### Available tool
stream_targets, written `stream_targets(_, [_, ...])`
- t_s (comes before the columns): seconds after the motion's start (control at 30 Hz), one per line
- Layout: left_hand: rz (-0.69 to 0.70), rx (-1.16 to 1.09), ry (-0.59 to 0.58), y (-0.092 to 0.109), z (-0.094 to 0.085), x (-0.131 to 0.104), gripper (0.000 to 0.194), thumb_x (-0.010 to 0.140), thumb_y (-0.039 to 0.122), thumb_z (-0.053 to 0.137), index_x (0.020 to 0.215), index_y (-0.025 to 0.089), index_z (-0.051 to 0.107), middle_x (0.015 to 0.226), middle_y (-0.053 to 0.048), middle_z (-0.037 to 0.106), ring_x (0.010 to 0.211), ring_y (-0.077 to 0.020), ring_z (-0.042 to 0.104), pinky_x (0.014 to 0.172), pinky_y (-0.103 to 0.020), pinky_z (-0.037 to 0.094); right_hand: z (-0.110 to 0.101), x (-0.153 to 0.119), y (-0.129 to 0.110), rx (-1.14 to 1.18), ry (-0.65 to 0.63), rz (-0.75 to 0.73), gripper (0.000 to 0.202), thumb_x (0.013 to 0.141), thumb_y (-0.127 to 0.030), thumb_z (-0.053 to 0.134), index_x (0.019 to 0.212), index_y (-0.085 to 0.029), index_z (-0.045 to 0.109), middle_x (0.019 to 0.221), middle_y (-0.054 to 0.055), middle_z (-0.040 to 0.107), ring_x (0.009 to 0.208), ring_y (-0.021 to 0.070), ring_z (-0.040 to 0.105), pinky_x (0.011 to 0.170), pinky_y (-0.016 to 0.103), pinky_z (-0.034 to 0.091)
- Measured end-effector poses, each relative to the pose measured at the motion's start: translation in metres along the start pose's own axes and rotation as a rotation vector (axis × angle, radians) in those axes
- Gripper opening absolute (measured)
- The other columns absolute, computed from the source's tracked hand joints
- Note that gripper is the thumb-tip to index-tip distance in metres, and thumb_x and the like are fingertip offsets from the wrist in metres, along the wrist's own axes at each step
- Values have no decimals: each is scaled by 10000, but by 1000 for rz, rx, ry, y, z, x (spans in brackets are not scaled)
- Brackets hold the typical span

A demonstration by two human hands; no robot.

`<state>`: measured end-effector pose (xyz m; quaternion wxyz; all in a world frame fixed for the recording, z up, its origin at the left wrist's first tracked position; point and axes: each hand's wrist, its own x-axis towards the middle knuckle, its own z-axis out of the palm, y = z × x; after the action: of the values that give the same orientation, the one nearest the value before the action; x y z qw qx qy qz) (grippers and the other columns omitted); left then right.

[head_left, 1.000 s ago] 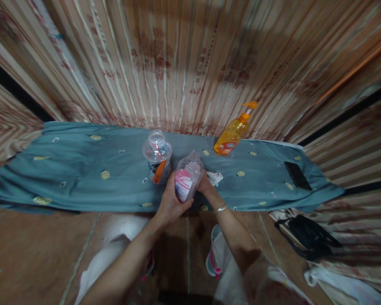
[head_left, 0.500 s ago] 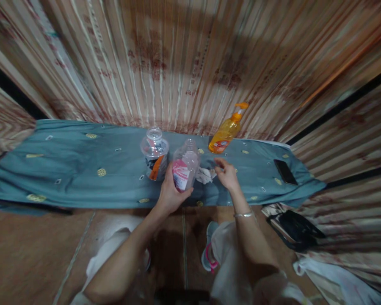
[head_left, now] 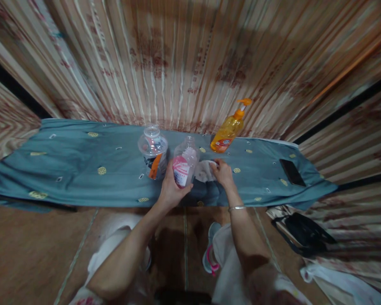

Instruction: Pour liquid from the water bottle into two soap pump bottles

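My left hand (head_left: 174, 186) is wrapped round a clear plastic bottle (head_left: 186, 163) with a pink and white label, its uncapped neck tilted a little away from me. Just right of it lies a crumpled white tissue (head_left: 205, 171), and the fingers of my right hand (head_left: 222, 171) pinch its right edge. To the left of the bottle stands a clear plastic cup (head_left: 153, 159) with an orange and black print; a second clear container sits in its top. Behind my right hand is a pump bottle (head_left: 226, 133) of orange liquid.
All these stand on a narrow bench (head_left: 73, 169) covered with blue-green patterned cloth. A black phone (head_left: 292, 172) lies at its right end. Striped curtains (head_left: 178, 63) hang behind and at the sides. A black bag (head_left: 305, 231) rests on the floor at right.
My right hand has moved down and left onto the tissue and taken hold of it. The tissue looks more spread out. My left hand still holds the bottle.
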<state>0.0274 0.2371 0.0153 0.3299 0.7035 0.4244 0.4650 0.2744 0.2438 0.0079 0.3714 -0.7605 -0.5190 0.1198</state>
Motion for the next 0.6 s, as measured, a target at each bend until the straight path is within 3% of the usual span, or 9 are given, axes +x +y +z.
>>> stream_targets(0.1, [8,0,0,-2,4,2,1027,657,308,852,1532,177,330,1478,-185,532,1373,-351,544,1161,-491,435,-1,-9,-8,146,13,-45,431,842,-497,635,1141,-191,686,1244,176,710,1246,318,618,1105,486,441])
stream_targets(0.23, [36,-6,3,-1,13,3,1052,664,312,849,1547,180,292,1521,-196,488,1389,-352,529,1168,-497,426,7,-39,-22,502,-182,-89,600,826,-728,574,1157,-244,699,1160,101,755,1098,276,705,983,450,555])
stream_targets(0.3, [60,-17,-1,0,19,4,1061,673,316,847,1555,188,272,1518,-193,491,1390,-352,527,1164,-501,431,9,-54,-30,807,-415,-43,674,763,-724,675,1263,-272,658,1262,86,728,1188,280,677,1018,449,544])
stream_targets(0.37, [98,-34,-27,0,25,4,1052,704,332,829,1564,176,244,1506,-208,498,1380,-354,536,1148,-511,447,10,-63,-37,936,-477,-20,720,657,-644,822,1257,-285,650,1281,62,721,1202,270,669,1050,433,527])
stream_targets(0.47, [166,-23,-66,-3,35,3,1048,719,302,796,1574,156,208,1529,-238,464,1403,-369,514,1151,-526,443,12,-68,-46,916,-494,5,612,614,-506,892,1142,-270,689,1157,29,761,1110,244,698,1051,424,524])
stream_targets(0.6, [181,6,-89,-8,43,1,1135,699,250,805,1598,175,116,1601,-254,359,1482,-389,412,1175,-556,407,14,-62,-45,870,-416,22,524,589,-485,889,1019,-240,716,1011,17,783,985,239,722,994,431,547])
